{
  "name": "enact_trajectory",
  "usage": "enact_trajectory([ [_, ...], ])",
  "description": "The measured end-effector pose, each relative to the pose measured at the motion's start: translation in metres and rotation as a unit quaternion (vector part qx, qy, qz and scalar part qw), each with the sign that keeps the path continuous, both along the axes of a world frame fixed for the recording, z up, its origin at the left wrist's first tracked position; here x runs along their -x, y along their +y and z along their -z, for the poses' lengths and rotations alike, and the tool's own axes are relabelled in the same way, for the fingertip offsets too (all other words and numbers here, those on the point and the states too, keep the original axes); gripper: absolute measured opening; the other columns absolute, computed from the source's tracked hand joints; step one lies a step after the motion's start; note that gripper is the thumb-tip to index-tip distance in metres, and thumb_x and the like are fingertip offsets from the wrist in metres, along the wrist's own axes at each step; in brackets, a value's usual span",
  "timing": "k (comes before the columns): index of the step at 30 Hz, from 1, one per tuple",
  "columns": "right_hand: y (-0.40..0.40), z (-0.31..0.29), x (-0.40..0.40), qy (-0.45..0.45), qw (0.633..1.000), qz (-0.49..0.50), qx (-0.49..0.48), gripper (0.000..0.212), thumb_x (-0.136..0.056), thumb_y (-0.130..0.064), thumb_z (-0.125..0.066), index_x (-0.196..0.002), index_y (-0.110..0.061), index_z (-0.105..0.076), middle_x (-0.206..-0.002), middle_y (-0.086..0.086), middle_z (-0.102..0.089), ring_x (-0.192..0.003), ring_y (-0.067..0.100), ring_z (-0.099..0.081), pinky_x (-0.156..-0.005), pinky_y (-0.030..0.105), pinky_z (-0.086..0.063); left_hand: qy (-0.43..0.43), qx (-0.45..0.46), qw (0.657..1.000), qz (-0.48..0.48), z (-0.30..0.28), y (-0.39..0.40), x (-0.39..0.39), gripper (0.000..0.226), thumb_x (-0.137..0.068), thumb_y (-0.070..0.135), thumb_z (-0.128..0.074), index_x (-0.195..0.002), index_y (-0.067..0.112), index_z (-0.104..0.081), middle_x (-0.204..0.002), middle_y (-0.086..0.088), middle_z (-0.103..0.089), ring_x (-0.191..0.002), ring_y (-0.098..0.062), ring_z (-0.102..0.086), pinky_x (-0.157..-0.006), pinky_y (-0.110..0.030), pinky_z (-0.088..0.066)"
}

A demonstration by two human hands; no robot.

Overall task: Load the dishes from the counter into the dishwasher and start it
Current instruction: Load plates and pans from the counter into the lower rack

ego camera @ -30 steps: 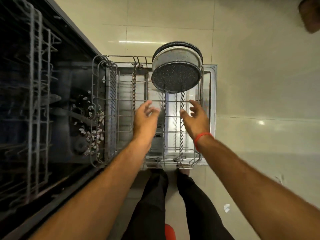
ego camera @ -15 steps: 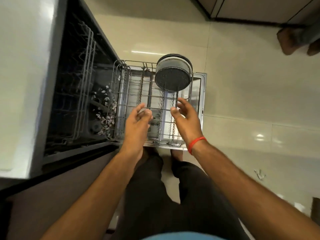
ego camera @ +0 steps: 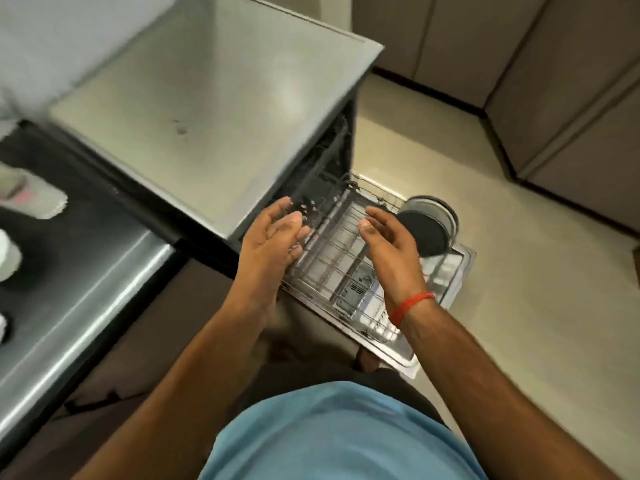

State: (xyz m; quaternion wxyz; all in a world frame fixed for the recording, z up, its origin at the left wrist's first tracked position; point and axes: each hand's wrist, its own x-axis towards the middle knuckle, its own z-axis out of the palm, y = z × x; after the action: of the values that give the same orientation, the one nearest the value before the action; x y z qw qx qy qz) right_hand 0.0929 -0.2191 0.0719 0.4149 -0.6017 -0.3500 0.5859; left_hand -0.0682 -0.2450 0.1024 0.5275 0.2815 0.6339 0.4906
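Item: dark pan (ego camera: 424, 230), on edge at far corner of lower rack (ego camera: 346, 265), rack drawn out over open door.
Left hand (ego camera: 268, 244), right hand (ego camera: 388, 247): above rack, fingers apart, empty.
Risk: pan may topple if rack is jolted.

One head camera, looking steeply down from standing height.

We had only one view, worn on the person's head, so no second view shared the scene. It faced forward and down, over the blue shirt (ego camera: 343, 434) at the bottom edge, along both forearms to the left hand (ego camera: 270, 244) and right hand (ego camera: 391, 247) near the middle. Below them lay the pulled-out dishwasher rack (ego camera: 332, 268) on the open door, farther from the lens. The dishwasher top (ego camera: 214, 109) filled the upper left, the floor (ego camera: 536, 306) the right. The wide lens bent the edges, and the left side was blurred.
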Motion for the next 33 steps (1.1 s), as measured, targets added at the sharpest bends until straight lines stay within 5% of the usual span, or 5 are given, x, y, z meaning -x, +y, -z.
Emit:
enact_trajectory([
  [8, 0.009, -0.058, 0.131, 0.027, 0.990, -0.119, -0.067, 0.029, -0.097, -0.018, -0.065, -0.125, -0.020, -0.067, -0.122, -0.003, -0.067, -0.103, -0.008, -0.062, -0.083, 0.011, -0.050, -0.019, -0.061, 0.988, -0.137, -0.031, -0.042, 0.124, 0.034, -0.104, 0.024, -0.058, -0.137, 0.028, -0.058, -0.125, 0.003, -0.071, -0.111, -0.012, -0.071, -0.102, -0.036, -0.052],
  [14, -0.001, -0.078, 0.256, 0.043, 0.973, -0.202, -0.103, 0.024, -0.097, -0.012, -0.063, -0.119, -0.019, -0.069, -0.096, -0.006, -0.064, -0.080, -0.008, -0.062, -0.098, 0.035, -0.051, -0.026, -0.081, 0.974, -0.209, -0.041, -0.090, 0.227, 0.033, -0.102, 0.023, -0.060, -0.134, 0.031, -0.060, -0.123, 0.006, -0.072, -0.114, -0.013, -0.069, -0.102, -0.035, -0.050],
  [19, -0.026, -0.078, 0.336, 0.049, 0.944, -0.311, -0.102, 0.025, -0.098, -0.020, -0.062, -0.121, -0.028, -0.069, -0.111, -0.013, -0.071, -0.107, 0.001, -0.066, -0.088, 0.029, -0.053, -0.023, -0.081, 0.949, -0.304, -0.042, -0.138, 0.291, 0.036, -0.101, 0.024, -0.062, -0.136, 0.028, -0.059, -0.131, -0.002, -0.068, -0.116, -0.017, -0.069, -0.104, -0.039, -0.048],
  [28, -0.062, -0.076, 0.445, 0.068, 0.844, -0.525, -0.079, 0.022, -0.098, -0.024, -0.063, -0.119, -0.027, -0.071, -0.118, -0.007, -0.072, -0.114, 0.010, -0.065, -0.093, 0.036, -0.056, -0.006, -0.065, 0.862, -0.503, -0.046, -0.207, 0.337, 0.033, -0.101, 0.023, -0.061, -0.133, 0.029, -0.060, -0.118, 0.001, -0.074, -0.108, -0.015, -0.072, -0.081, -0.022, -0.055],
  [33, -0.077, -0.078, 0.486, 0.089, 0.772, -0.628, -0.039, 0.022, -0.098, -0.023, -0.063, -0.118, -0.026, -0.070, -0.116, -0.004, -0.073, -0.114, 0.014, -0.065, -0.099, 0.040, -0.053, 0.020, -0.054, 0.795, -0.604, -0.061, -0.225, 0.339, 0.032, -0.101, 0.026, -0.063, -0.132, 0.032, -0.060, -0.117, 0.003, -0.075, -0.109, -0.014, -0.072, -0.097, -0.037, -0.053],
])
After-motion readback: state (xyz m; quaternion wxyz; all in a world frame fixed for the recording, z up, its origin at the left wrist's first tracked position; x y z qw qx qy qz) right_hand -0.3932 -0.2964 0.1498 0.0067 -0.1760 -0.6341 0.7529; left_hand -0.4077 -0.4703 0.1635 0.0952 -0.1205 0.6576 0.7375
